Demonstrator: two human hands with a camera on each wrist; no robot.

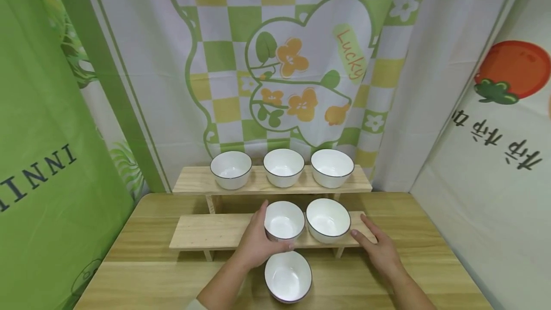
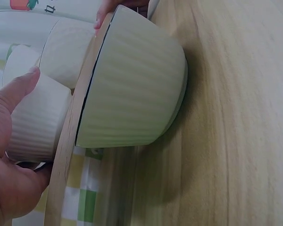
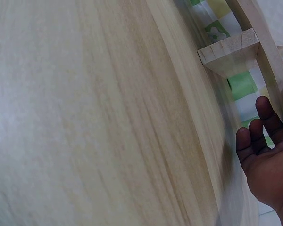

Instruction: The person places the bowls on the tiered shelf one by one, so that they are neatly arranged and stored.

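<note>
On the lower wooden shelf [image 1: 206, 231], my left hand [image 1: 255, 242] holds a white bowl [image 1: 284, 221] with a dark rim, fingers along its left side and thumb across its front. The left wrist view shows the same hand [image 2: 12, 146] against that bowl's ribbed wall [image 2: 40, 117]. Just right of it stands another white bowl [image 1: 328, 219]. My right hand [image 1: 380, 250] is at the shelf's right end, thumb close to this second bowl; whether they touch I cannot tell. In the right wrist view, several fingers of the right hand [image 3: 266, 155] are loosely bent, holding nothing visible.
Three matching bowls, left [image 1: 231, 171], middle [image 1: 283, 169] and right [image 1: 332, 169], line the upper shelf [image 1: 189, 181]. One more bowl [image 1: 288, 277] sits on the wooden table [image 1: 142, 257] before the lower shelf. Printed curtains [image 1: 172, 109] hang behind and at both sides.
</note>
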